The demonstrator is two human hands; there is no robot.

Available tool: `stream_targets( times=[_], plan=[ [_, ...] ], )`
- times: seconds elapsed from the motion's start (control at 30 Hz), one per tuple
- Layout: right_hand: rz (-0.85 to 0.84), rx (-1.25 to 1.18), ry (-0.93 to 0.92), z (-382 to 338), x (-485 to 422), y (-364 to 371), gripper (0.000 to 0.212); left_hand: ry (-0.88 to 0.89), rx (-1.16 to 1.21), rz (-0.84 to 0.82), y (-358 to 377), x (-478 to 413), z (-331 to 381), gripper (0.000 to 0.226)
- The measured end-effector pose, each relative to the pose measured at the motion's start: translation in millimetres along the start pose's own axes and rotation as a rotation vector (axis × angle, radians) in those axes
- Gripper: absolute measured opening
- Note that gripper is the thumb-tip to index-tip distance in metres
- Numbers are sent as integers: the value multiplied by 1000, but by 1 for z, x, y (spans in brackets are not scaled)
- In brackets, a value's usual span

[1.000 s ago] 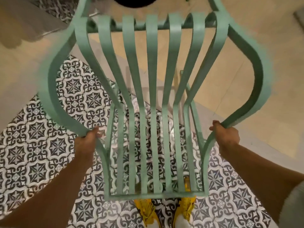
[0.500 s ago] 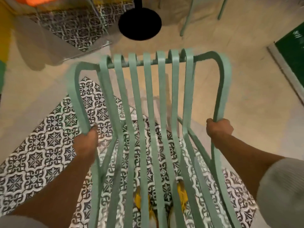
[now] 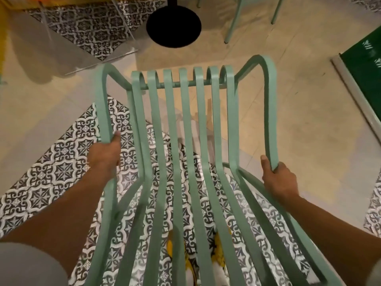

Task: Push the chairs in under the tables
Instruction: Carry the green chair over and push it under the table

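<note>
Chair: we see a pale green slatted chair [image 3: 186, 153] filling the middle of the view, its front edge pointing to 12 o'clock.
Left hand: our left hand [image 3: 105, 155] is wrapped tight around the chair's left arm rail, at about 9 o'clock.
Right hand: our right hand [image 3: 278, 178] is curled closed around the right arm rail, at about 3 o'clock.
Table base: a round black table base [image 3: 173, 26] sits on the floor at 12 o'clock, near the chair's front but apart from it.
Second chair: green chair legs [image 3: 233, 21] stand at 1 o'clock.
Floor: patterned tiles [image 3: 51, 162] lie under the chair, yellow shoes [image 3: 218, 250] showing through the slats at 6 o'clock.
</note>
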State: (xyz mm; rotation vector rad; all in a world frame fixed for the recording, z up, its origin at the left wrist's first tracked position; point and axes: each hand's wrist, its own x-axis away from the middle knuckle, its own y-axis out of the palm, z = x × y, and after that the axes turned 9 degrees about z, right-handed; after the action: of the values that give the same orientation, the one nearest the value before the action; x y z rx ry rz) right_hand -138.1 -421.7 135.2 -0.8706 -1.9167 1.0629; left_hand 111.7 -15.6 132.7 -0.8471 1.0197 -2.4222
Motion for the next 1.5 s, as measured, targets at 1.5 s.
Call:
stream_targets(
  times=[1.5],
  plan=[
    [-119,375,-215,-19,11,-33,52,299,-523,-293,-34,87,-50,47]
  ],
)
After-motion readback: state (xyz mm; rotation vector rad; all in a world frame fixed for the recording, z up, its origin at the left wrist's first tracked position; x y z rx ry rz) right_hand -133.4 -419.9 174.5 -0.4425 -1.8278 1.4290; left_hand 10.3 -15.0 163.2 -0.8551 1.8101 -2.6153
